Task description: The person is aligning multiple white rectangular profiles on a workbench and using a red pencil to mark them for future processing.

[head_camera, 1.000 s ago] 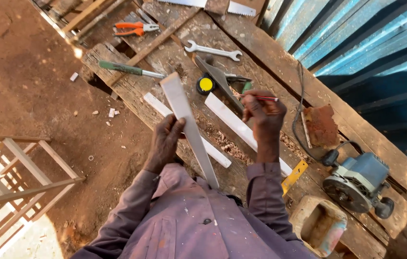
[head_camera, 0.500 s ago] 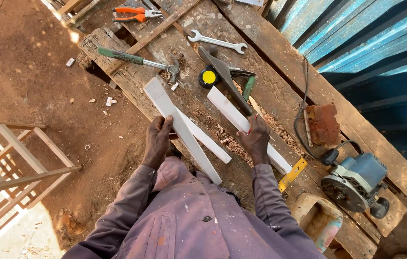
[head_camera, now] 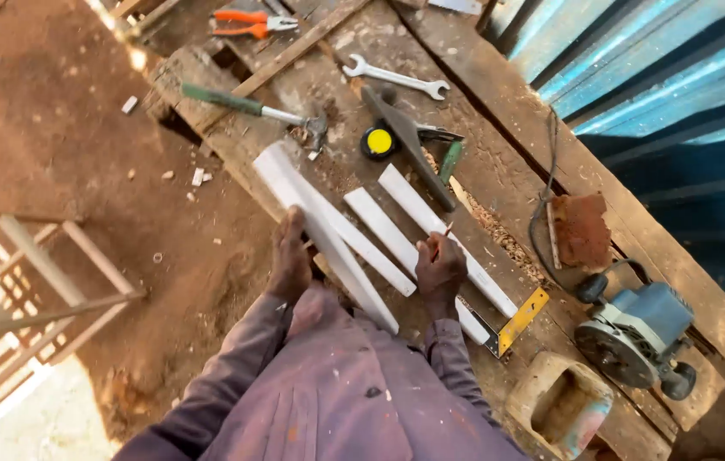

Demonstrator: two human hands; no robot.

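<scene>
- Head view, left side: the left hand lies flat, palm down, on the near end of a long white strip that runs slantwise across the plank counter. Its grip is not closed round anything; it presses the strip down, seemingly to keep it from sliding.
- Head view, middle: the right hand pinches a thin pencil, tip aimed at the white pieces. The grip is narrow, closed on the pencil. It sits over the second strip and the third strip, which lie side by side, just beside the held one, so their ends can be compared.
- A yellow-armed try square lies close to the right hand, its blade tucked under the white pieces, within easy reach.
- Head view, far end of the counter: a hammer with a green handle, a yellow tape measure, a spanner and orange pliers are spread out clear of the strips. A dark, long tool crosses beside the tape; it may be a plane or a saw handle, the view is too poor to tell.
- Head view, right: a blue router rests at the counter's edge, its cord looping past a rust-red block.
- Left of the counter, a pale wooden frame stands on the dirt floor.
</scene>
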